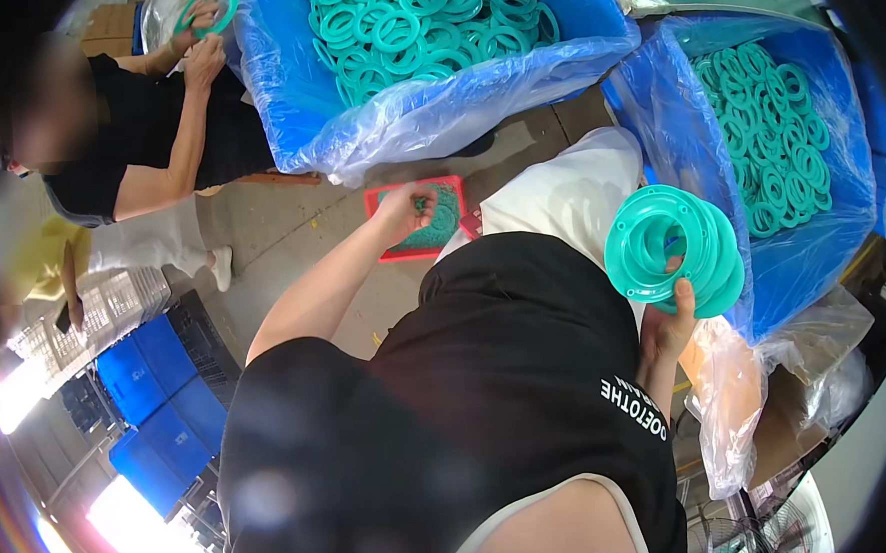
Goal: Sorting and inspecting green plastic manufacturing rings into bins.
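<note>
My right hand (674, 322) grips a stack of several teal plastic rings (654, 283), its thumb on the outer rim and a fingertip showing through the centre opening. The rings have small holes along their flat rims and are fanned slightly out of line. My left hand (407, 211) is over a red basket (452, 250), with its fingers curled around a few small dark green pieces. Small teal pieces (438, 222) fill the basket below it. Exactly how many pieces my left hand holds is too small to tell.
A large blue bin (283, 85), lined with clear plastic, holds many teal rings (400, 28) ahead. Another lined blue bin (765, 295) with rings stands at the right. A co-worker (145, 142) at the far left handles a green ring (232, 9). Blue crates (163, 391) stand at the left.
</note>
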Motion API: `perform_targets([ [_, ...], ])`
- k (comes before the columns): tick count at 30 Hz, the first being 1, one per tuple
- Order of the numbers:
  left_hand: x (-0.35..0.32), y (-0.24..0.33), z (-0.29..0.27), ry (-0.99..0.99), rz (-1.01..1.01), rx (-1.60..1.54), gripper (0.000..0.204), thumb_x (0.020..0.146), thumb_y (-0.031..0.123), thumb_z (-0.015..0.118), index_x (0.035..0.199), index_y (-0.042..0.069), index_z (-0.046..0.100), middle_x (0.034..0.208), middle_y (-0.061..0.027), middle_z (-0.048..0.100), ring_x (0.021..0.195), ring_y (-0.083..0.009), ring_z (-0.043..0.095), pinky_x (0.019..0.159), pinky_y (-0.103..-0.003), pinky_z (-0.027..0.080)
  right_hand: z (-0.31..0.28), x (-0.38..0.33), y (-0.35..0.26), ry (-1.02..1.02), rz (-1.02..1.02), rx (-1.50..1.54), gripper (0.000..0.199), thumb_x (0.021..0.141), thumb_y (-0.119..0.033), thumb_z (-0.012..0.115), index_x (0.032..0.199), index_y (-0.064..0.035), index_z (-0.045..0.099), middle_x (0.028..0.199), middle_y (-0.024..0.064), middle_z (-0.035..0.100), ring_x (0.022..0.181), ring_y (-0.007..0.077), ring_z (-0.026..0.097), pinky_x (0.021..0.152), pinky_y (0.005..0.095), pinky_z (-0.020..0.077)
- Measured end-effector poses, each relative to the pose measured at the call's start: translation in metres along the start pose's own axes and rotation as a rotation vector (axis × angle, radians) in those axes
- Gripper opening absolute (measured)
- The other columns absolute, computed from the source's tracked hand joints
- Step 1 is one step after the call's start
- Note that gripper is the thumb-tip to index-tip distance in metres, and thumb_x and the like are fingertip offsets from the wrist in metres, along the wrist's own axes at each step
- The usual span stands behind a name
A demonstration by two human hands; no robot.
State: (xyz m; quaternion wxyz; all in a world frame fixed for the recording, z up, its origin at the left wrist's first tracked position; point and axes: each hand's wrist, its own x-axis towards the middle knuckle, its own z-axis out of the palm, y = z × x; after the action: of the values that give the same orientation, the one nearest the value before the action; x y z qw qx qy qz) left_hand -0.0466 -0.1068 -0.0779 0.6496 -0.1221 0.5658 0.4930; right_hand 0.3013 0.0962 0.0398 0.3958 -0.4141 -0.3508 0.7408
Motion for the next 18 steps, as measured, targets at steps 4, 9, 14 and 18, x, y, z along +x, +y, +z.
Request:
perform_targets([
  [4, 0.038, -0.042, -0.058, 0.207, -0.060, 0.084, 0.038, 0.093, 0.031, 0.043, 0.116, 0.002, 0.053, 0.105, -0.0110, 0.056, 0.094, -0.0242, 0.059, 0.077, -0.032, 0.049, 0.005, 0.000, -0.001, 0.030, 0.021, -0.004, 0.040, 0.079, -0.020, 0.067, 0.113, -0.0053, 0.051, 0.100, 0.0048, 0.057, 0.098, 0.0178, 0.055, 0.088, 0.0348, 0.0451],
  [9, 0.054, -0.058, -0.086, 0.422, -0.270, 0.151, 0.052, 0.094, 0.038, 0.044, 0.135, 0.008, 0.037, 0.132, -0.0115, 0.046, 0.114, -0.0300, 0.050, 0.097, -0.049, 0.036, 0.004, -0.006, 0.000, 0.015, 0.011, -0.052, 0.040, 0.079, -0.019, 0.067, 0.112, -0.0044, 0.051, 0.100, 0.0054, 0.058, 0.096, 0.0178, 0.056, 0.087, 0.0345, 0.0455],
  [14, 0.065, -0.058, -0.113, 0.475, -0.364, 0.171, 0.045, 0.093, 0.029, 0.045, 0.132, 0.006, 0.043, 0.126, -0.0121, 0.053, 0.105, -0.0275, 0.057, 0.092, -0.045, 0.043, 0.002, -0.007, -0.003, 0.004, -0.007, -0.055, 0.041, 0.078, -0.016, 0.067, 0.114, -0.0037, 0.051, 0.101, 0.0069, 0.059, 0.097, 0.0180, 0.057, 0.087, 0.0337, 0.0457],
  [18, 0.030, -0.012, -0.008, 0.350, 0.245, 0.548, 0.027, 0.087, 0.005, 0.042, 0.107, -0.002, 0.060, 0.089, -0.0098, 0.067, 0.071, -0.0157, 0.064, 0.060, -0.025, 0.049, 0.003, -0.005, -0.002, 0.113, -0.057, -0.052, 0.050, 0.077, -0.008, 0.067, 0.123, -0.0024, 0.047, 0.112, 0.0089, 0.058, 0.105, 0.0194, 0.055, 0.092, 0.0340, 0.0435],
])
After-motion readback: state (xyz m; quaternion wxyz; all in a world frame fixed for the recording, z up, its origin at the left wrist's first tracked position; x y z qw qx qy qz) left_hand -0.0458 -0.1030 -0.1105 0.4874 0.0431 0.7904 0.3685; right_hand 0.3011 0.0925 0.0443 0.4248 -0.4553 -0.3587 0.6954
